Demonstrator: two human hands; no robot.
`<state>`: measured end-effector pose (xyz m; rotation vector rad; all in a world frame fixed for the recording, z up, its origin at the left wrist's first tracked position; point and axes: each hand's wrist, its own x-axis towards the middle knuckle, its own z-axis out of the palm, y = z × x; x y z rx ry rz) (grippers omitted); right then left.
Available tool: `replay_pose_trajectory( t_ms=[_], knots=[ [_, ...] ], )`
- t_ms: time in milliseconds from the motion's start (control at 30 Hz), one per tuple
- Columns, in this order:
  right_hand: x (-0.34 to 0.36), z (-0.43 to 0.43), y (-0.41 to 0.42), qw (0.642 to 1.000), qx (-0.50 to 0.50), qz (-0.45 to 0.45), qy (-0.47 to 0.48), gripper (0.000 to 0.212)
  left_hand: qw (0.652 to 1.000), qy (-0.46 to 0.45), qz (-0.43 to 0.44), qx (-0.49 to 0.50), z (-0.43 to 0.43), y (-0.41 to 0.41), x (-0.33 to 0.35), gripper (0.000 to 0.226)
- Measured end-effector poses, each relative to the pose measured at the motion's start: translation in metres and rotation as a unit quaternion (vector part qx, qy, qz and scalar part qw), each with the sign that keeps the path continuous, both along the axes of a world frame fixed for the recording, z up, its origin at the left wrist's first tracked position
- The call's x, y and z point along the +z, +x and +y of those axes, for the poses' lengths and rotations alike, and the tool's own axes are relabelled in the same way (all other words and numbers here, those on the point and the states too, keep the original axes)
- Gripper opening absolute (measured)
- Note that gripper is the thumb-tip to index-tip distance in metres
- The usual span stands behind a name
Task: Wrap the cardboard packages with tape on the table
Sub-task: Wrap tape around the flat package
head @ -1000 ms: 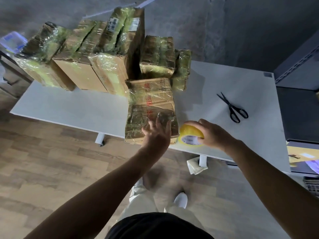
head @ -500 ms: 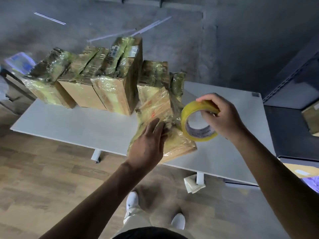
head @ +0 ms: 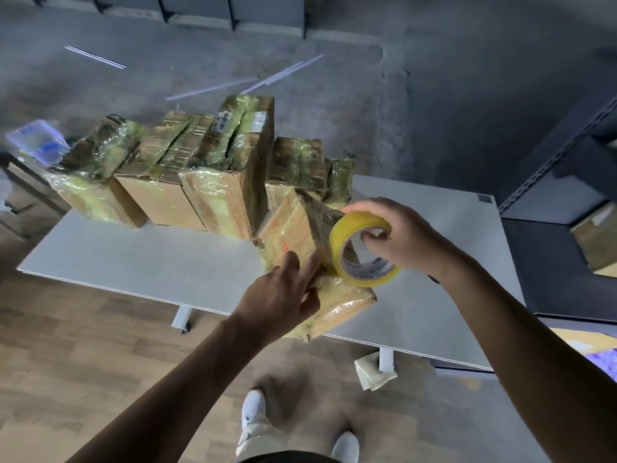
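A flat cardboard package point(head: 293, 235) covered in shiny tape stands tilted on the white table point(head: 150, 259), its near corner past the front edge. My left hand point(head: 283, 295) lies against its near face with straight fingers. My right hand point(head: 397, 235) grips a roll of yellow tape point(head: 360, 248), fingers hooked through the core, holding it upright against the package's right side. The package's lower part is hidden behind my left hand.
Several wrapped cardboard packages point(head: 207, 182) stand in a row along the table's back left, two smaller ones point(head: 300, 165) behind the tilted package. A dark metal shelf point(head: 567, 208) stands at the right. A folded paper wad point(head: 375, 372) lies by the table leg.
The package went from lying flat to standing tilted. My right hand lifted the tape roll from the table edge up beside the package. The scissors have left the view.
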<state>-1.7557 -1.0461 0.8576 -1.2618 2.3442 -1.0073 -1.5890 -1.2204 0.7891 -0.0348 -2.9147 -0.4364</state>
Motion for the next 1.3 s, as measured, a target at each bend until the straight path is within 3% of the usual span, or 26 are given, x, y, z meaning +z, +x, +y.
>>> replay_pose_trajectory(
  t_ms=[167, 267, 367, 433, 533, 600, 700, 833, 1033, 1167, 1300],
  knots=[
    [0.001, 0.002, -0.006, 0.991, 0.042, 0.116, 0.042, 0.061, 0.999, 0.032, -0.01, 0.02, -0.008, 0.007, 0.002, 0.058],
    [0.008, 0.011, -0.009, 0.959, 0.096, 0.24, 0.117, 0.063, 0.998, 0.043, -0.009, 0.053, -0.014, 0.01, 0.004, 0.06],
    [0.0, 0.02, -0.01, 0.935, 0.136, 0.288, 0.157, 0.066, 0.998, 0.048, -0.017, 0.035, -0.015, 0.013, 0.001, 0.06],
    [-0.006, 0.024, -0.01, 0.939, 0.135, 0.27, 0.164, 0.071, 0.997, 0.061, -0.024, 0.037, -0.012, 0.015, -0.001, 0.059],
    [-0.016, 0.031, -0.01, 0.989, 0.06, 0.109, 0.078, 0.075, 0.995, 0.086, -0.025, 0.047, -0.009, 0.019, -0.001, 0.057],
    [-0.024, 0.031, -0.01, 0.998, 0.017, 0.055, 0.011, 0.067, 0.993, 0.1, -0.019, 0.058, -0.011, 0.02, 0.001, 0.057],
    [-0.029, 0.026, -0.006, 0.996, 0.022, 0.086, 0.013, 0.059, 0.995, 0.087, -0.019, 0.039, -0.013, 0.021, 0.003, 0.058],
    [-0.023, 0.021, -0.005, 0.986, 0.057, 0.148, 0.058, 0.072, 0.993, 0.101, -0.029, 0.053, -0.012, 0.025, 0.001, 0.052],
    [-0.017, 0.034, -0.011, 0.922, 0.125, 0.337, 0.145, 0.067, 0.982, 0.155, 0.006, 0.111, -0.025, 0.033, -0.008, 0.058],
    [-0.045, 0.039, -0.006, 0.939, 0.111, 0.272, 0.178, 0.07, 0.969, 0.223, -0.001, 0.105, -0.029, 0.04, -0.022, 0.055],
    [-0.066, 0.034, 0.009, 0.981, 0.08, 0.143, 0.108, 0.071, 0.937, 0.327, 0.036, 0.119, -0.023, 0.049, -0.039, 0.052]
  ],
)
